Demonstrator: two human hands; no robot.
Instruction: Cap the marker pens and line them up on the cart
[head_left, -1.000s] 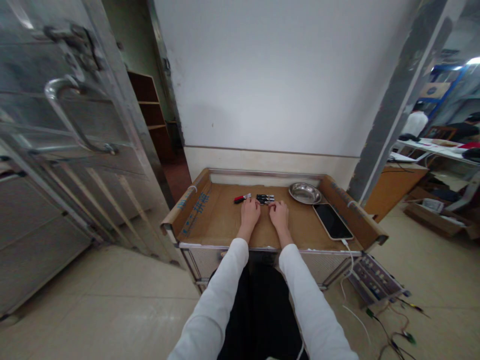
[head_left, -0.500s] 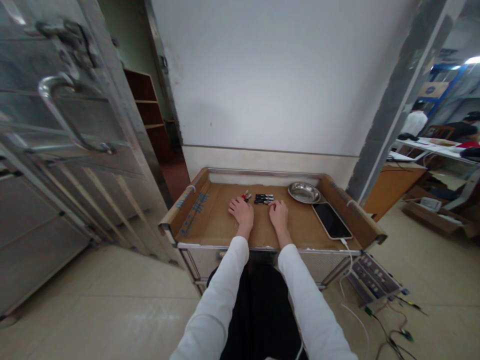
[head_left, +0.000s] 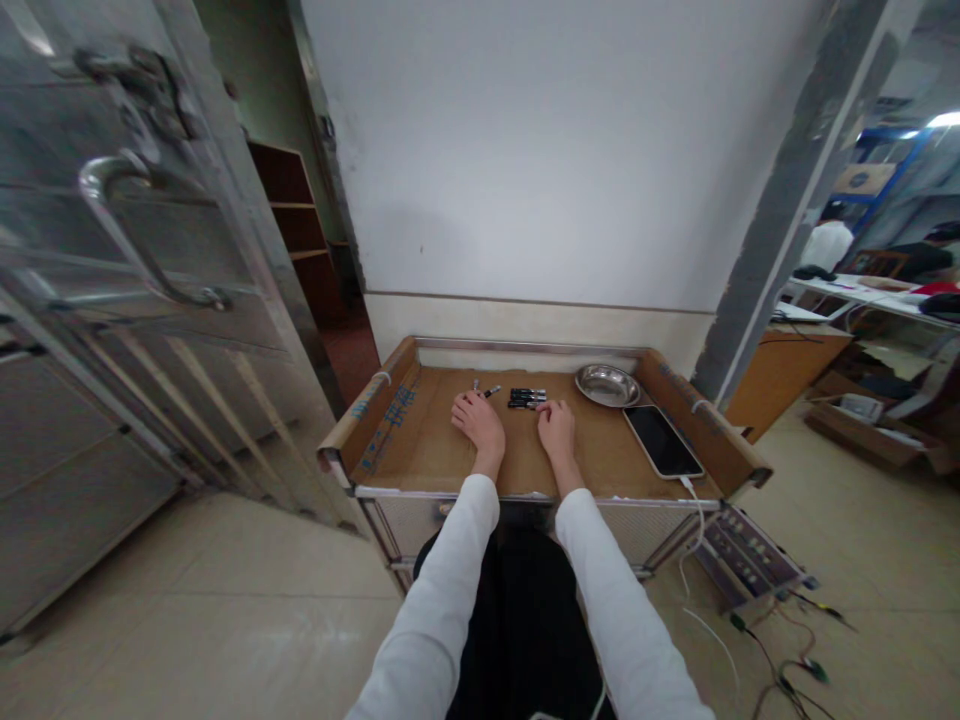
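Note:
My left hand (head_left: 478, 420) rests over the cardboard-lined cart top (head_left: 420, 450), left of centre, its fingers bent. Small dark and silver pieces (head_left: 491, 391) stick out just beyond its fingertips; what the fingers hold, if anything, is hidden. To the right, several short black sticks with silvery ends (head_left: 527, 397) lie side by side in a group. My right hand (head_left: 556, 425) is closed at the right end of this group, fingertips beside the nearest stick. Whether it grips something is too small to tell.
A round metal bowl (head_left: 607, 385) stands at the back right of the cart. A phone (head_left: 663, 441) with a white cable lies in front of it. Raised cardboard sides edge the cart. A metal door (head_left: 225, 330) is at the left; people sit far right.
My left hand has shifted slightly left, and the red piece seen at its fingertips is now hidden. The dark and silver pieces there lie differently. My right hand has hardly moved.

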